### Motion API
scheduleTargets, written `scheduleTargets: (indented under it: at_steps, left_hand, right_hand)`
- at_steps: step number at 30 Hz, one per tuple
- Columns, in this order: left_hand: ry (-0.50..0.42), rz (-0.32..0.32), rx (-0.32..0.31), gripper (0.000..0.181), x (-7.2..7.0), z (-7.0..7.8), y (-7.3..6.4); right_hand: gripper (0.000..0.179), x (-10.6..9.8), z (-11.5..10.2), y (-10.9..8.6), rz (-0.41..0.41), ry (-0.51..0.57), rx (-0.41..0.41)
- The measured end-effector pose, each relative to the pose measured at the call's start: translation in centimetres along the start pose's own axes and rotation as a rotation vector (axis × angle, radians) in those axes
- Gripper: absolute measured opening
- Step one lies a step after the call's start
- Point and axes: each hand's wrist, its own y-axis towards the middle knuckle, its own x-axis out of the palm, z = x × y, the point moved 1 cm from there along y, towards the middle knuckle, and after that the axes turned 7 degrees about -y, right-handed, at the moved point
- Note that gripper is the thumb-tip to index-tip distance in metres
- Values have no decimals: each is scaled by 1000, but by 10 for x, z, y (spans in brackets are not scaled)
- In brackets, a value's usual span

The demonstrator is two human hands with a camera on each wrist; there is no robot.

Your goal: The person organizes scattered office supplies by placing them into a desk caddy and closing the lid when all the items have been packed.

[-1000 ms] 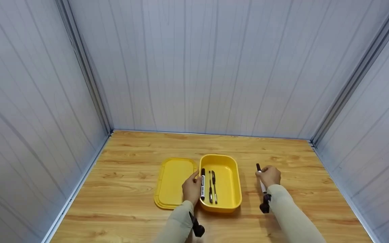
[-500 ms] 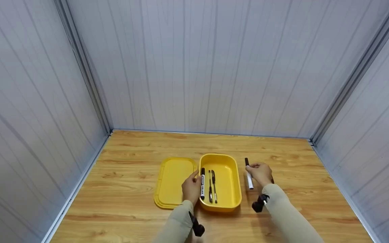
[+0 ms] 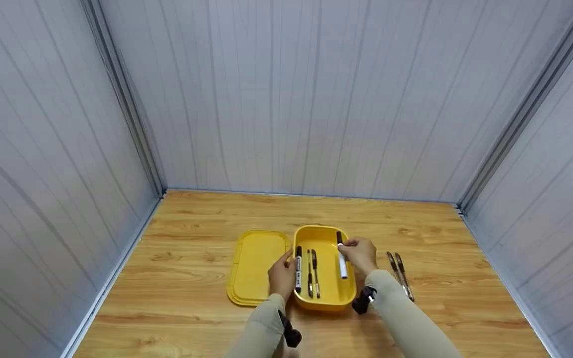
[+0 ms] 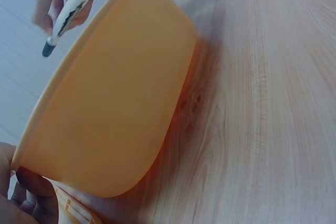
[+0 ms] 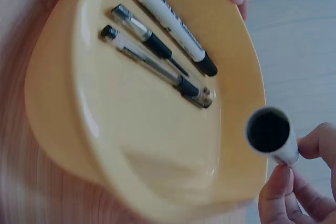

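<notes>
A yellow plastic box [image 3: 330, 291] stands uncovered on the table. My left hand [image 3: 281, 279] pinches its left rim, thumb and fingers on either side of the wall in the left wrist view. Over the right part of the box, my right hand [image 3: 360, 254] pinches a white marker [image 3: 342, 263] with a black cap, held above the rim in the left wrist view. Inside the box along its left side lie another black-and-white marker [image 5: 176, 27] and two clear pens, one [image 5: 149, 38] beside the other [image 5: 157, 66].
The yellow lid [image 3: 259, 266] lies flat left of the box, close to it. Two more pens lie on the table [image 3: 192, 248] to the right, one pen [image 3: 394, 264] next to the other pen [image 3: 402, 271]. Pale panel walls [image 3: 286, 99] enclose the table's back and sides.
My right hand has carried the white marker left from the table's right side to over the box, uncovering the two pens there. The left hand stays at the rim.
</notes>
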Motion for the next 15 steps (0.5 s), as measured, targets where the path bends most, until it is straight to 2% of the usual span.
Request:
scheduleTargets:
  at_steps: [5,15]
  left_hand:
    - [-5,5,-7,34,0,1,-1]
    - [-23,-9,-43,36,2,0,-1]
  right_hand:
    - [14,16,-5,-3,-42,45,12]
    - [12,37,-3,-7,-58,-10,4]
